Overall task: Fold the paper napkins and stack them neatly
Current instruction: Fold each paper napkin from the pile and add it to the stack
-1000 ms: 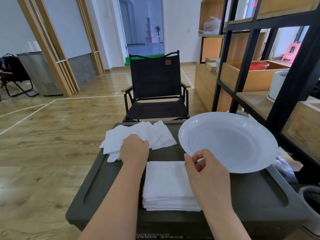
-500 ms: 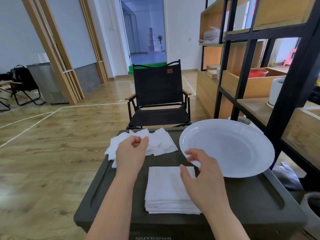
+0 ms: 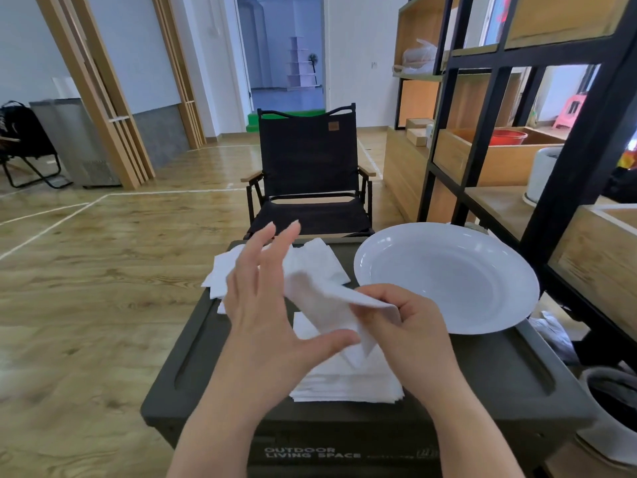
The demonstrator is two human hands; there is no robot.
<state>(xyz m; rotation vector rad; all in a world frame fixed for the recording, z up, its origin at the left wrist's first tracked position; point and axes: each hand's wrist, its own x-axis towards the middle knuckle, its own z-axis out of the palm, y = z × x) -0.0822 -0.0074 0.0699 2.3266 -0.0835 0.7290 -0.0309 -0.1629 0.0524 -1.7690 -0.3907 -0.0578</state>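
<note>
Dark-green box lid (image 3: 482, 384) under white plate (image 3: 448, 277), wooden floor (image 3: 103, 305) around.

Head-worn wide-angle camera looks forward and down, close over the table (image 3: 517, 367).

A wood-plank floor (image 3: 103, 270) with white lines runs to white walls (image 3: 144, 46) and an open doorway (image 3: 286, 53). A black folding chair (image 3: 306, 177) faces the camera. Timber slat partitions (image 3: 103, 98) stand at left beside a grey cabinet (image 3: 72, 143). A black-framed wooden shelf unit (image 3: 517, 115) fills the right. Daylight is soft.
</note>
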